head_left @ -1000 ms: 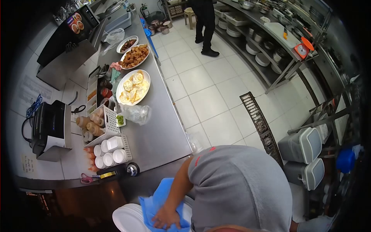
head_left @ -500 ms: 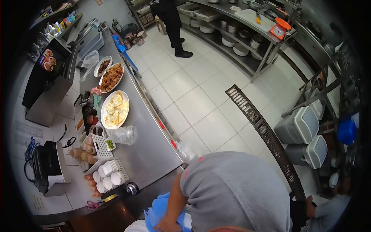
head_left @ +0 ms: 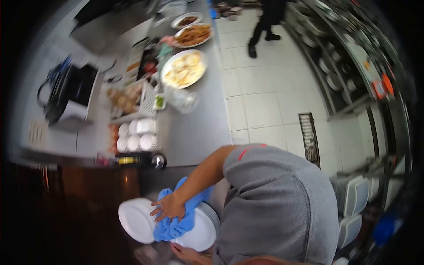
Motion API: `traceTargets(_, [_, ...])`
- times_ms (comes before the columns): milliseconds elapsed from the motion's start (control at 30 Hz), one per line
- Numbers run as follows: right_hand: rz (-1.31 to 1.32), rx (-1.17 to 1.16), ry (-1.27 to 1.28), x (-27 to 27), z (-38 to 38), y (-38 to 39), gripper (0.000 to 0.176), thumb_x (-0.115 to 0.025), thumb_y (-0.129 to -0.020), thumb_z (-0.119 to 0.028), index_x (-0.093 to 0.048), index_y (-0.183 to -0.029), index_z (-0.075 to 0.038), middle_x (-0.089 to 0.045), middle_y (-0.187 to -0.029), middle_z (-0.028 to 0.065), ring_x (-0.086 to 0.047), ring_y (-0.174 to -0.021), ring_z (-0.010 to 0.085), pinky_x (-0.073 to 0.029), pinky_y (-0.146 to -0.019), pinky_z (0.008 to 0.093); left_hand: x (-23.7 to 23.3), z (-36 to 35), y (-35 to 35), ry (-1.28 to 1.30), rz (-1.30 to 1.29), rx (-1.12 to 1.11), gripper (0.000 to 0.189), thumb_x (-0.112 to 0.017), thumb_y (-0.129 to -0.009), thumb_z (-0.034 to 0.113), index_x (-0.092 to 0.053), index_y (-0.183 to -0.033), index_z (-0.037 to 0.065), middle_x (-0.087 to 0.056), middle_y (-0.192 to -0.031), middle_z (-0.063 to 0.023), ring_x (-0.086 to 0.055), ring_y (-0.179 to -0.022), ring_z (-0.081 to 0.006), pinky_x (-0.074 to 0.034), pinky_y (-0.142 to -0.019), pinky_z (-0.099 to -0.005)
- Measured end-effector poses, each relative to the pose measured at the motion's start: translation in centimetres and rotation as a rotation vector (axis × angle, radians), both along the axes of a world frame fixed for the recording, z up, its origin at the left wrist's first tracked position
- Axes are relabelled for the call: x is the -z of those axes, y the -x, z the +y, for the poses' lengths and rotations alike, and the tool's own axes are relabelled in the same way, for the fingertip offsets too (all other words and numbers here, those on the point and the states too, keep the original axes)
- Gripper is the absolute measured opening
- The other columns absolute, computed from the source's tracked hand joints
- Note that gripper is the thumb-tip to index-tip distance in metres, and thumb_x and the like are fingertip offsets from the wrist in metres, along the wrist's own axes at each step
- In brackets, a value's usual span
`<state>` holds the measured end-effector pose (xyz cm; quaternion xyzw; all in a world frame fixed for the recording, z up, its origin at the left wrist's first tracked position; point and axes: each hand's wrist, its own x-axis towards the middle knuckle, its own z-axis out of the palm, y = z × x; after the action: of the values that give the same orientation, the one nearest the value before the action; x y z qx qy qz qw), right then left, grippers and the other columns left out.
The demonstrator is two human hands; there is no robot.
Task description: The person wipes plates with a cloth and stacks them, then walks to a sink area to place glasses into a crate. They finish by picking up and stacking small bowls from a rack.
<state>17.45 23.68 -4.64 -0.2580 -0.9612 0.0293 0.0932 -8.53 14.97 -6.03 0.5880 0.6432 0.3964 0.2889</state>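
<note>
My right hand point(head_left: 171, 207) lies on a blue cloth point(head_left: 176, 225), its fingers spread toward a white oval plate point(head_left: 134, 218) on the left. The cloth is bunched over the edges of that plate and a stack of white plates point(head_left: 203, 229) to its right. At the bottom, my left hand point(head_left: 187, 255) grips the lower rim of the stack. Part of this hand is hidden by the plates and the frame edge.
Fried eggs on a platter point(head_left: 184, 69), two other food dishes and a plastic bag point(head_left: 183, 100) sit on the steel counter point(head_left: 190, 141). White cups point(head_left: 148, 141) stand near its corner. A person in dark trousers point(head_left: 269, 20) stands across the floor. Shelves line the right.
The view has shifted, bringing the plates and my left hand into sight. My right hand and the blue cloth appear higher in the frame, with the fingers now plainly spread.
</note>
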Motion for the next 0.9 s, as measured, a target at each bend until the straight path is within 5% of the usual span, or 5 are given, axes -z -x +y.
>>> traceTargets(300, [0.097, -0.384, 0.360, 0.2, -5.8, 0.3, 0.051, -0.058, -0.084, -0.046, -0.055, -0.132, -0.029, -0.037, -0.148, 0.0053, -0.027, -0.140, 0.0275, -0.016, -0.113, 0.0545, 6.0, 2.8, 3.1, 0.041, -0.736, -0.167, 0.027, -0.055, -0.091, 0.016, -0.060, -0.108, -0.004, -0.056, -0.105, -0.0108, -0.053, -0.105, -0.0248, -0.044, -0.092, -0.0341])
traceTargets(367, [0.103, -0.225, 0.357, -0.9, -4.0, -3.0, 0.062, -0.067, -0.076, -0.040, -0.050, -0.135, -0.031, -0.042, -0.144, 0.0036, -0.032, -0.136, 0.0282, -0.028, -0.107, 0.0522, 3.2, 2.6, 1.4, -0.207, 0.266, -0.051, 0.030, -0.069, -0.079, 0.008, -0.062, -0.106, -0.001, -0.054, -0.093, -0.0149, -0.054, -0.092, -0.0304, -0.044, -0.082, -0.0373])
traceTargets(467, [0.333, 0.228, 0.331, 1.7, -2.6, -3.1, 0.077, -0.073, -0.069, -0.013, -0.044, -0.140, -0.018, -0.043, -0.143, 0.0093, -0.038, -0.131, 0.0340, -0.031, -0.108, 0.0443, 1.2, 1.8, 0.4, -0.236, 0.231, -0.169, 0.029, -0.076, -0.073, 0.013, -0.065, -0.096, -0.001, -0.055, -0.088, -0.0161, -0.054, -0.083, -0.0331, -0.044, -0.076, -0.0397])
traceTargets(700, [0.676, 0.353, 0.367, 7.4, 0.7, -0.7, 0.072, -0.057, -0.066, 0.011, -0.044, -0.136, 0.001, -0.051, -0.130, 0.0202, -0.046, -0.125, 0.0339, -0.033, -0.107, 0.0378, 1.4, 2.2, 1.1, -0.282, 0.166, -0.243, 0.024, -0.072, -0.080, 0.012, -0.059, -0.094, -0.001, -0.057, -0.095, -0.0182, -0.056, -0.093, -0.0351, -0.046, -0.083, -0.0401])
traceTargets(900, [0.538, -0.053, 0.429, -6.5, 6.0, 3.4, 0.040, -0.060, -0.069, 0.006, -0.058, -0.109, 0.002, -0.064, -0.098, 0.0175, -0.062, -0.090, 0.0296, -0.046, -0.085, 0.0335, -8.3, 4.4, -1.7, -0.229, 0.236, 0.231, 0.024, -0.064, -0.083, 0.012, -0.058, -0.105, 0.004, -0.062, -0.097, -0.0247, -0.060, -0.098, -0.0387, -0.048, -0.082, -0.0447])
